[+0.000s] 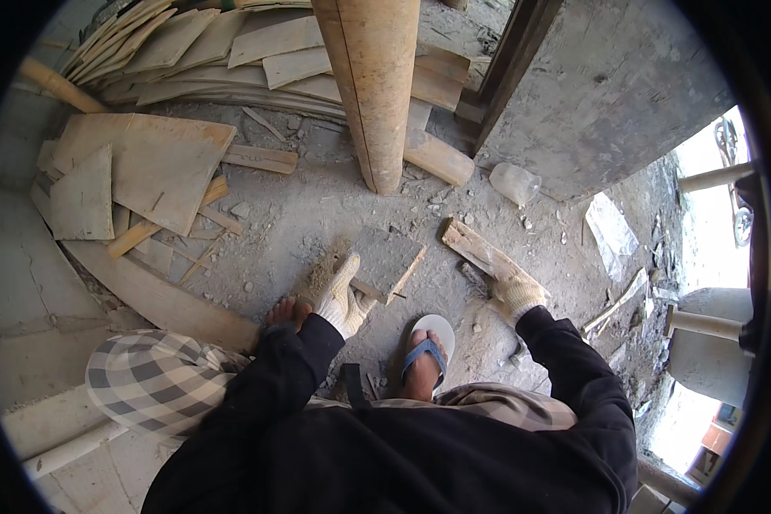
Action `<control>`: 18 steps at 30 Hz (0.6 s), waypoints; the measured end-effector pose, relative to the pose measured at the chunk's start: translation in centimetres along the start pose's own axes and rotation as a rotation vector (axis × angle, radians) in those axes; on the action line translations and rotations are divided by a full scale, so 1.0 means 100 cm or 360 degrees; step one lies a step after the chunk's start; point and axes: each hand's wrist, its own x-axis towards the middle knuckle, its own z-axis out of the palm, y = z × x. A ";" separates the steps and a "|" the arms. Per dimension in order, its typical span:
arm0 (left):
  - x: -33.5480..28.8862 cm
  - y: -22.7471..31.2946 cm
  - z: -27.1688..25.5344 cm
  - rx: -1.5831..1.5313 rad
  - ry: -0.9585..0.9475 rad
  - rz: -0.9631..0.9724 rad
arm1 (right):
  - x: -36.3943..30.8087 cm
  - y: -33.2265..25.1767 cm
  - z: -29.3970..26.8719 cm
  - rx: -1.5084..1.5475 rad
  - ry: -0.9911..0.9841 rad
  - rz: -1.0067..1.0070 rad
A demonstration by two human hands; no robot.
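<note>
My left hand (344, 301), in a cream knit glove, has its thumb up and its fingers bent around the near edge of a flat, dust-grey board (384, 257). A pale, splintered edge runs down that board's right side. My right hand (517, 296), gloved likewise, grips the near end of a short, rough wooden plank (475, 244), which slants away to the left. Its fingertips are partly hidden. Brown loose dirt (321, 272) lies beside my left thumb, and a dark lump of debris (471, 276) sits by my right fingers.
Stacked thin boards (206, 51) lie at the back left, with broken panels (150, 167) nearer. A round wooden post (368, 94) stands ahead. A large grey panel (600, 94) leans at the right, near a clear plastic cup (514, 182) and plastic sheet (610, 233). Rubble covers the ground around my sandalled foot (422, 368).
</note>
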 end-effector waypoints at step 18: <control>-0.026 -0.008 0.012 0.3144 -0.0045 0.1301 | -0.044 0.002 0.031 0.1197 0.1039 -0.0248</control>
